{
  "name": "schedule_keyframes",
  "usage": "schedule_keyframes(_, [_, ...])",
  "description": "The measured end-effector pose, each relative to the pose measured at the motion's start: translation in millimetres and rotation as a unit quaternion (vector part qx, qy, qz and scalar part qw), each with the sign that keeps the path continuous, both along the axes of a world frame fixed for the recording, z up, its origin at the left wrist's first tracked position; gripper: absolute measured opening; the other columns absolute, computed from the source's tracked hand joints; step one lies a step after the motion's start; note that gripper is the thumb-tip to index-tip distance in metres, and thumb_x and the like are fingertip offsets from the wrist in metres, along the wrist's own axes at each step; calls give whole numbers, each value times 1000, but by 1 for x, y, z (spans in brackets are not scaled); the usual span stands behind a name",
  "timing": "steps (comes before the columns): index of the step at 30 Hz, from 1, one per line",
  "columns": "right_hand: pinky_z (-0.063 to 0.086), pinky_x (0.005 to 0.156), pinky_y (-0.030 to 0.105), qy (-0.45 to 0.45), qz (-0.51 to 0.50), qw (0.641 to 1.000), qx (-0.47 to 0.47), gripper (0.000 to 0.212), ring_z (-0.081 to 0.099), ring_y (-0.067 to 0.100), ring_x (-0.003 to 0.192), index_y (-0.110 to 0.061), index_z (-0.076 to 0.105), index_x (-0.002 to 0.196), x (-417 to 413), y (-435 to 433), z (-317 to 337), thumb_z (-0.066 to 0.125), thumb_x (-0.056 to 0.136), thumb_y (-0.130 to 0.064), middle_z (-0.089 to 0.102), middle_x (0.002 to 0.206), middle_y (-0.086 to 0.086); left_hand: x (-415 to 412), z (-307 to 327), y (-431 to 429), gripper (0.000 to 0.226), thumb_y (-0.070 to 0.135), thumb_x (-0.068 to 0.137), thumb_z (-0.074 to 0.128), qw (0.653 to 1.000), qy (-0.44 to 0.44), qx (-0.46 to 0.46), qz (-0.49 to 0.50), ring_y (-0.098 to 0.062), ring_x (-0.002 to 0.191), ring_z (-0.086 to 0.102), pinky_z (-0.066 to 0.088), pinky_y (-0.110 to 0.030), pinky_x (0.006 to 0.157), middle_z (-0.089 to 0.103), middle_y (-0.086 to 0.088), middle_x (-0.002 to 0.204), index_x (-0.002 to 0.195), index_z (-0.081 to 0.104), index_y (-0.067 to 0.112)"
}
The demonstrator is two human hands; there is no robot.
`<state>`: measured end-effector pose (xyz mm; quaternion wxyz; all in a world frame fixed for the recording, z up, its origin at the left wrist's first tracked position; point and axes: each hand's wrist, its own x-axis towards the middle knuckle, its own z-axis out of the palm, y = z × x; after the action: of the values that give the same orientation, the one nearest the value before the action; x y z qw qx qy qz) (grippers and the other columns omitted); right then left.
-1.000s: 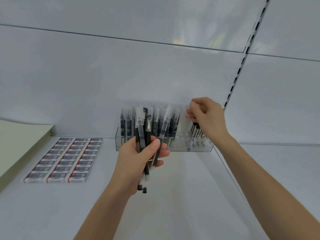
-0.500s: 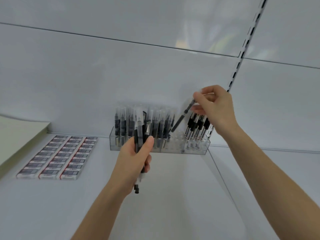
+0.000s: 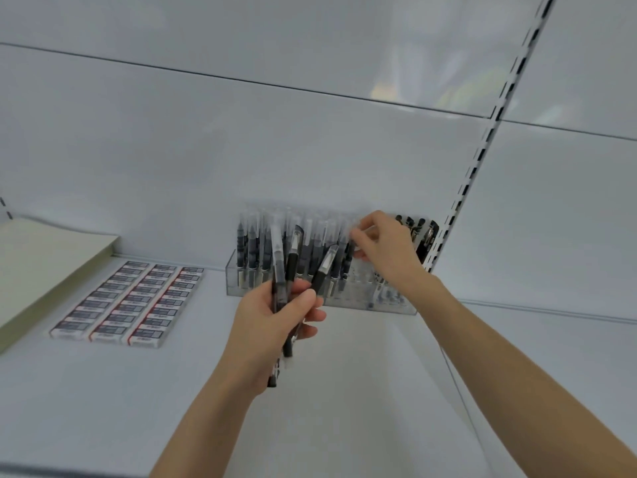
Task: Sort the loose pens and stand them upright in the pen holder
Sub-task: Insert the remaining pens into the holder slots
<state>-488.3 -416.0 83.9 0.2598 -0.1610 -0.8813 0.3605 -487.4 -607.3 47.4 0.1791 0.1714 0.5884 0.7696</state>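
Note:
A clear acrylic pen holder [image 3: 233,283] stands against the back wall of the white shelf. Clear-capped pens [image 3: 254,241] fill its left and middle rows, and black pens [image 3: 412,225] stand at its right end. In front of the holder, my left hand [image 3: 272,326] grips a fanned bundle of loose black pens [image 3: 291,267], tips pointing down. Over the holder's middle, my right hand [image 3: 387,251] pinches the top of one black pen [image 3: 348,262] that stands among the rows. That hand hides part of the holder's right half.
Rows of boxed erasers [image 3: 127,301] lie on the shelf [image 3: 344,391] to the left. A beige slab [image 3: 44,263] sits further left. A slotted metal upright [image 3: 482,150] runs up the wall just right of the holder.
My right hand has come down from holding a tilted pen above the holder and now sits low over the middle rows. The bundle in my left hand has fanned out.

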Motion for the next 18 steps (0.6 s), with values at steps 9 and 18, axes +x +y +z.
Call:
schedule_keyframes(9, [56,69,24,32,68,987,-140,22,71,12,71,-16,69,77,62,-21,15,59,86,-34,73,75,1,10,4,16,6,4,85,59,998,-10,42,-45,-18,68,72,56,-23,55,73,-6,71,89,59,8])
schedule_keyframes(18, [57,57,21,174,-39,958,-223,19,69,12,56,-7,57,77,96,35,36,53,93,-17,71,65,1,12,2,38,11,9,84,61,999,19,-2,-46,-22,80,72,59,-29,62,68,-15,93,87,50,7])
